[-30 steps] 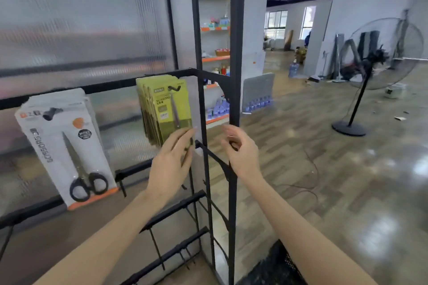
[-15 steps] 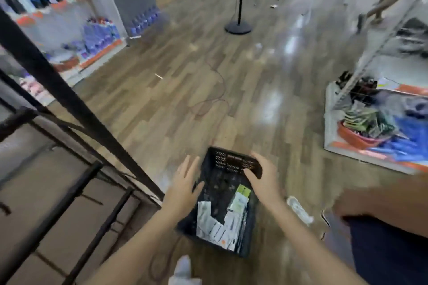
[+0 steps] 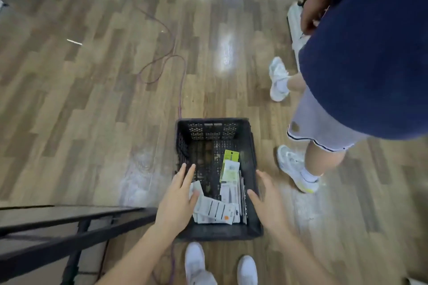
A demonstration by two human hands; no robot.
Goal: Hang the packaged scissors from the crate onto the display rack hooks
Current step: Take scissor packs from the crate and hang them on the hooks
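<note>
Black crate [image 3: 252,146]: on the wooden floor, packaged scissors [image 3: 217,210] heaped at its near end.
Left hand [image 3: 177,201]: fingers spread, holding nothing.
Right hand [image 3: 268,201]: spread at right rim, empty.

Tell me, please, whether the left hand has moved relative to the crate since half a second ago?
Yes. The left hand has come closer over the crate; its fingers now reach in over the white packages at the near-left corner.
</note>
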